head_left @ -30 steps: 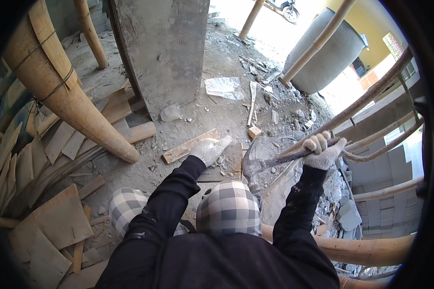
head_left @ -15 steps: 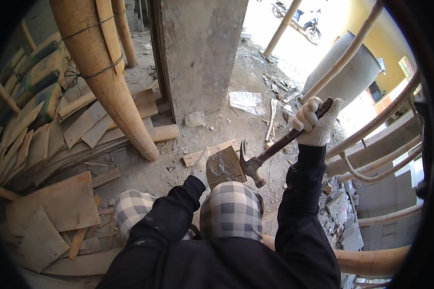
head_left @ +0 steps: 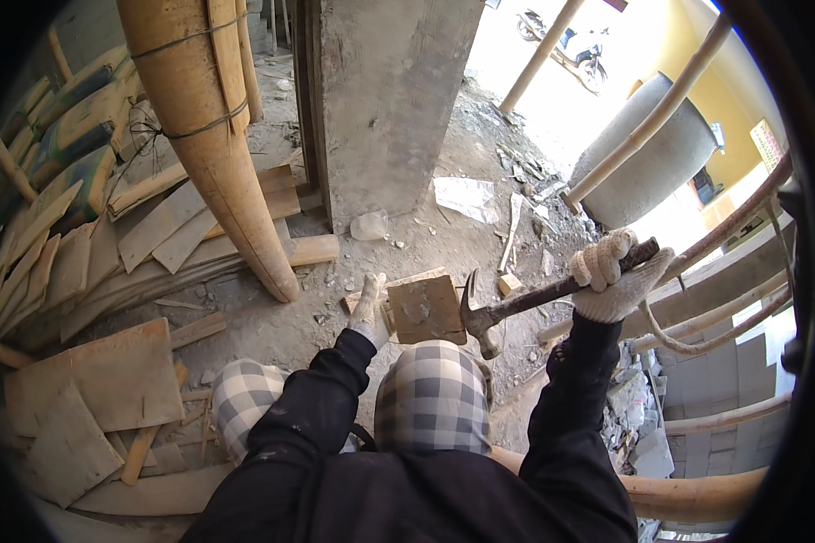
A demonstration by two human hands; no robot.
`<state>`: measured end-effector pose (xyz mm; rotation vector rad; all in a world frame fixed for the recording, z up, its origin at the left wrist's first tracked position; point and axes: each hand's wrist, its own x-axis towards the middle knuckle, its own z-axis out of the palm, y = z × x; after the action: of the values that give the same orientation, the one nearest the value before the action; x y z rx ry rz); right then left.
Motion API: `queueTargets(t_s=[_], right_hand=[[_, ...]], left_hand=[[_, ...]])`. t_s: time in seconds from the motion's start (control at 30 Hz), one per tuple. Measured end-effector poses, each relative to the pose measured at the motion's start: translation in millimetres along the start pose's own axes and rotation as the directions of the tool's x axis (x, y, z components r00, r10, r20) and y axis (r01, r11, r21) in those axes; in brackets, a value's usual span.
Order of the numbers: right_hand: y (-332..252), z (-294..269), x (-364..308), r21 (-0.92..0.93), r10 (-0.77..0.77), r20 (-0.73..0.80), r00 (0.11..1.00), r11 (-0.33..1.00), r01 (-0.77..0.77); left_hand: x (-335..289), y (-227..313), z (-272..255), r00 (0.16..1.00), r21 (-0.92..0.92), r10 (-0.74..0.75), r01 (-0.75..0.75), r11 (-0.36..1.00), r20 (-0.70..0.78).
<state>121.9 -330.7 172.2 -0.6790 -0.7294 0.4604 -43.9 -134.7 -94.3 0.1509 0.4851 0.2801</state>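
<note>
My right hand (head_left: 618, 274), in a knitted white glove, grips the handle of a claw hammer (head_left: 552, 294). The steel hammer head (head_left: 483, 317) is at the right edge of a squarish brown piece of board (head_left: 427, 310); I cannot tell whether they touch. My left hand (head_left: 369, 308), gloved too, is closed at the board's left edge, its fingers partly hidden. Under and behind that board, a longer wood strip (head_left: 407, 281) lies on the dirt floor. My knees in checked cloth (head_left: 433, 398) are just below the board.
Bamboo poles (head_left: 213, 163) stand left of a concrete column (head_left: 380, 109). Stacked boards (head_left: 145, 262) and filled sacks (head_left: 77, 136) lie at the left. At right are bamboo rails (head_left: 733, 416), rubble (head_left: 638, 407) and a big grey cylinder (head_left: 647, 149). A motorbike (head_left: 570, 50) stands outside.
My right hand and the hammer have moved right and lower, and the handle lies flatter. The board in my left hand has turned, showing more of its broad face.
</note>
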Motion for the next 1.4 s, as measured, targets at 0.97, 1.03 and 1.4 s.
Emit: queueTargets(t_s=[0.97, 1.03, 1.4], right_hand=[[126.2, 41.3, -10.9, -0.968, 0.433, 0.203, 0.878, -0.046, 0.246], [119.8, 39.5, -6.8, -0.953, 0.333, 0.278, 0.901, -0.019, 0.301], [104.7, 49.4, -1.6, -0.709, 0.604, -0.096, 0.791, 0.516, -0.480]], left_hand=[[-51.3, 55.6, 126.0, 0.725, 0.567, 0.601, -0.665, 0.486, 0.336], [-49.4, 57.2, 116.8, 0.758, 0.223, 0.501, -0.620, 0.752, 0.418], [-3.0, 53.2, 64.6, 0.452, 0.765, 0.808, -0.644, 0.002, 0.378]])
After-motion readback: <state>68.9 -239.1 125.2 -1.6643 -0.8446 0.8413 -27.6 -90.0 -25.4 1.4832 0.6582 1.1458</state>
